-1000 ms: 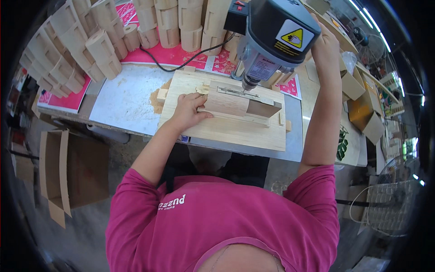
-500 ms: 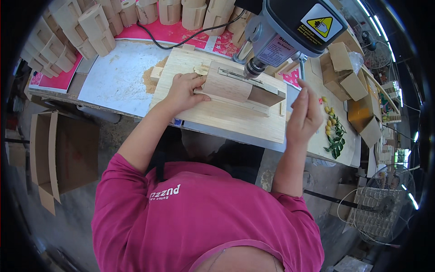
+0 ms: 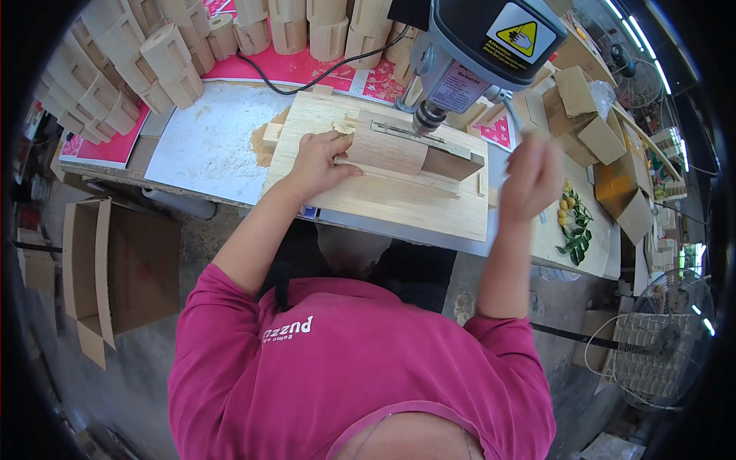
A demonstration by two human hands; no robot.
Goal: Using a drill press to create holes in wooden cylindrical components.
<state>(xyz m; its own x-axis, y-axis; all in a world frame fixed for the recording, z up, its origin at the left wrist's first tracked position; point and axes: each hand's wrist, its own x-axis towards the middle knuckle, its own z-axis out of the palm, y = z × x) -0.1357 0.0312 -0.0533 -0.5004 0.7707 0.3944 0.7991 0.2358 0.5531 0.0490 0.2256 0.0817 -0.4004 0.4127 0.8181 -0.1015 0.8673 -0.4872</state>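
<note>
A pale wooden block (image 3: pixel 389 144) with a rounded side sits in a wooden jig on a light board (image 3: pixel 368 203). A narrow slotted metal strip (image 3: pixel 406 132) lies along its top. My left hand (image 3: pixel 320 161) grips the block's left end, with the thumb along the near side. Over the strip stands the chuck (image 3: pixel 428 119) of a drill press (image 3: pixel 468 73); whether a bit touches the work is too small to tell. My right hand (image 3: pixel 530 178) is raised beside the lever (image 3: pixel 512 111) of the press. Motion blurs its fingers, so its hold on the lever is unclear.
Stacked notched wooden cylinders (image 3: pixel 172 57) line the back left. A black cable (image 3: pixel 307 86) crosses the bench behind the board. Sawdust (image 3: pixel 264 146) lies left of it. Yellow fruit with leaves (image 3: pixel 573 222) and open cardboard boxes (image 3: pixel 586 115) are at right; another box (image 3: pixel 123 268) stands lower left.
My right hand has shifted slightly right, and its fingers, stretched before, look more curled and blurred. My left hand keeps its place on the block. The whole view has shifted slightly.
</note>
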